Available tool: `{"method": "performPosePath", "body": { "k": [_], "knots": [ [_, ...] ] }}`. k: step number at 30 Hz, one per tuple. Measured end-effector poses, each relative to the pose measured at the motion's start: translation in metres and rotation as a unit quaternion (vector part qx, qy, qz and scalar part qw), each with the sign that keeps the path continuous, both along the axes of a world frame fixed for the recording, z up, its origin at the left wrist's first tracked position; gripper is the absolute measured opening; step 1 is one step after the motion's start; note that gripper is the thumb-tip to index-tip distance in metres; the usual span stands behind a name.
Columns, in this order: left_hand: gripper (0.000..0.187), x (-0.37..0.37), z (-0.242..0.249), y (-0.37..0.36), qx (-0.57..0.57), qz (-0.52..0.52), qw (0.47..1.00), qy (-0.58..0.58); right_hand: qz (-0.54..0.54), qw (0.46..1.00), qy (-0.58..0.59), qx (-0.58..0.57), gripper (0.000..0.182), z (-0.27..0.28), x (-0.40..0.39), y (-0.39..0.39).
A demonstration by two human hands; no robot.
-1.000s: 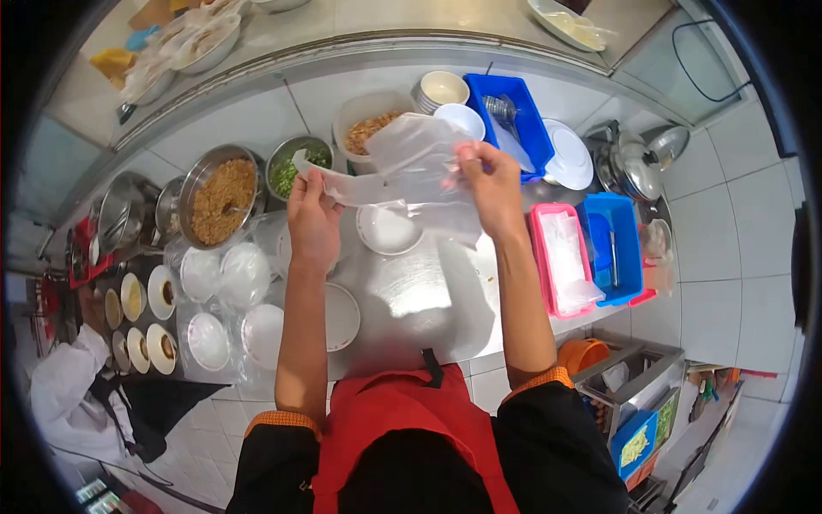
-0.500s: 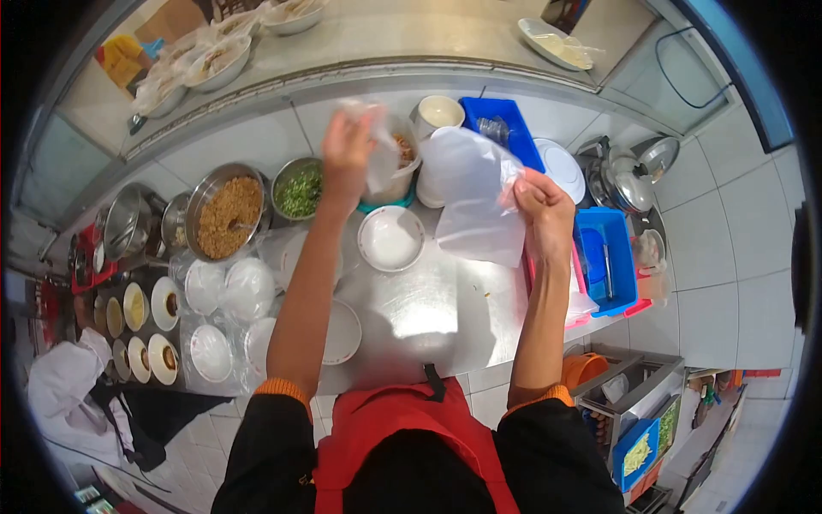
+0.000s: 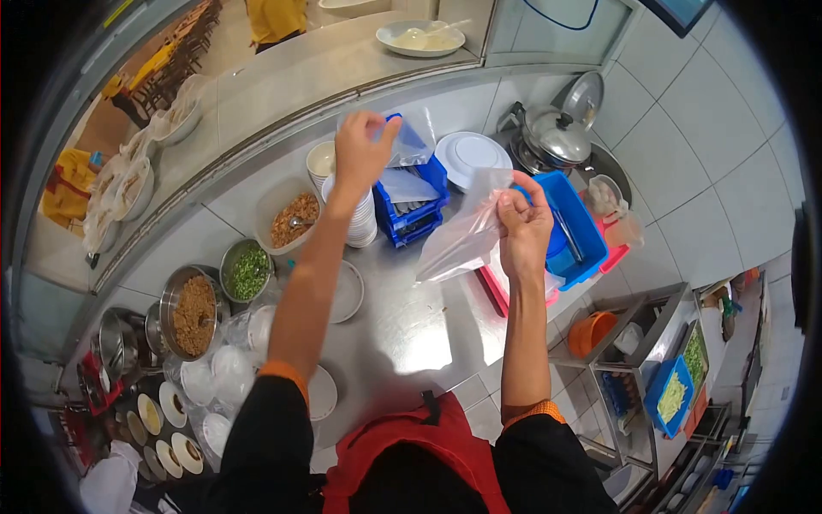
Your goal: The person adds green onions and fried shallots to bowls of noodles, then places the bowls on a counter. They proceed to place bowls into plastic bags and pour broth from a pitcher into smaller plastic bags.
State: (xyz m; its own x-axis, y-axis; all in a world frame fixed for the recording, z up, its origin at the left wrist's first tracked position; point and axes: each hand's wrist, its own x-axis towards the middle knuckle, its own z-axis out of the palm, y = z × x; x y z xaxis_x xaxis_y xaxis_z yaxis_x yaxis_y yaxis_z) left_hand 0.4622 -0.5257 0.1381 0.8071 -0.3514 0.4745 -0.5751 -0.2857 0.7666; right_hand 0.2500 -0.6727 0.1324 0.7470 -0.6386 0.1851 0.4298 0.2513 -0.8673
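Note:
My right hand [image 3: 524,224] pinches a thin translucent plastic bag [image 3: 467,230], which hangs above the steel table [image 3: 411,321]. Raised near the back wall, my left hand [image 3: 364,154] has its fingers closed on a clear plastic bag [image 3: 411,147], held over a blue basket [image 3: 413,224]. Below my left forearm sits a white bowl [image 3: 348,293], partly covered by the arm. Stacked white bowls [image 3: 361,221] stand beside the basket, and a tub of reddish-brown food [image 3: 294,218] with a spoon is left of them. A pink tray [image 3: 497,295] lies under my right hand.
Bowls of chopped greens [image 3: 246,270] and brown minced food [image 3: 193,317] stand to the left, near plastic-covered bowls [image 3: 231,368]. On the right are white plates [image 3: 471,158], a lidded pot [image 3: 556,141] and a blue tray [image 3: 582,236]. A serving ledge [image 3: 282,77] runs behind.
The view has turned rightward. My left hand has moved from over the food tub to over the blue basket. My right hand still holds its bag, now lower and more crumpled.

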Motion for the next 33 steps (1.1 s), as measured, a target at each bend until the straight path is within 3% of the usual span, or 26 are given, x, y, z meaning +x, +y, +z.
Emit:
{"method": "performPosePath", "body": {
  "k": [1,3,4,6,7,9,12,15,17,18,20,21,23,24,26,29,32,33],
  "knots": [
    [0.041,-0.031,0.007,0.008,-0.028,-0.010,0.986,0.167,0.006,1.000,-0.019,-0.002,0.036,-0.007,0.002,-0.006],
    [0.056,-0.075,-0.016,0.020,-0.047,-0.231,0.873,0.427,0.033,0.998,-0.061,-0.003,0.037,-0.013,0.007,-0.010],
    [0.065,-0.115,0.001,0.030,0.010,-0.277,0.877,0.391,0.044,0.997,-0.065,-0.001,0.037,-0.014,0.010,-0.008],
    [0.056,-0.138,-0.039,0.027,-0.191,-0.359,0.705,0.581,0.081,0.994,-0.071,-0.002,0.037,-0.011,0.015,-0.001],
    [0.056,-0.142,-0.039,0.030,-0.198,-0.354,0.710,0.576,0.082,0.995,-0.061,-0.012,0.032,0.005,0.013,0.012],
    [0.045,-0.146,-0.038,0.034,-0.358,-0.354,0.674,0.541,0.094,0.993,-0.040,-0.054,0.032,0.008,0.013,0.015],
    [0.035,-0.142,-0.046,0.050,-0.346,-0.350,0.722,0.487,0.100,0.988,-0.005,-0.117,0.027,0.015,0.012,0.023],
    [0.028,-0.140,-0.043,0.066,-0.361,-0.331,0.728,0.480,0.098,0.987,0.028,-0.127,0.028,0.018,0.018,0.029],
    [0.022,-0.141,-0.043,0.067,-0.371,-0.274,0.757,0.462,-0.062,0.944,0.132,-0.295,0.036,0.015,0.027,0.038],
    [0.017,-0.143,-0.045,0.067,-0.378,-0.216,0.782,0.445,-0.167,0.928,0.108,-0.315,0.042,0.015,0.029,0.051],
    [0.011,-0.146,-0.047,0.066,-0.401,-0.166,0.808,0.399,-0.365,0.772,0.090,-0.513,0.040,0.026,0.020,0.072],
    [0.009,-0.150,-0.047,0.066,-0.390,-0.153,0.831,0.365,-0.349,0.781,0.082,-0.511,0.040,0.033,0.011,0.087],
    [0.011,-0.157,-0.045,0.063,-0.377,-0.135,0.854,0.332,-0.082,0.888,0.156,-0.426,0.030,0.043,-0.006,0.110],
    [0.015,-0.161,-0.043,0.060,-0.339,-0.111,0.889,0.288,-0.077,0.889,0.156,-0.424,0.030,0.037,-0.004,0.111],
    [0.021,-0.167,-0.046,0.060,-0.300,-0.090,0.918,0.243,0.174,0.936,0.230,-0.203,0.016,0.019,0.001,0.104],
    [0.031,-0.169,-0.045,0.068,-0.221,-0.019,0.959,0.177,0.172,0.946,0.187,-0.202,0.013,0.007,0.006,0.104],
    [0.035,-0.167,-0.050,0.080,-0.172,-0.053,0.955,0.236,0.178,0.948,0.181,-0.190,0.013,0.004,0.007,0.114],
    [0.037,-0.165,-0.052,0.083,-0.201,-0.079,0.945,0.244,0.180,0.951,0.172,-0.185,0.013,0.004,0.007,0.116]
  ]
}}
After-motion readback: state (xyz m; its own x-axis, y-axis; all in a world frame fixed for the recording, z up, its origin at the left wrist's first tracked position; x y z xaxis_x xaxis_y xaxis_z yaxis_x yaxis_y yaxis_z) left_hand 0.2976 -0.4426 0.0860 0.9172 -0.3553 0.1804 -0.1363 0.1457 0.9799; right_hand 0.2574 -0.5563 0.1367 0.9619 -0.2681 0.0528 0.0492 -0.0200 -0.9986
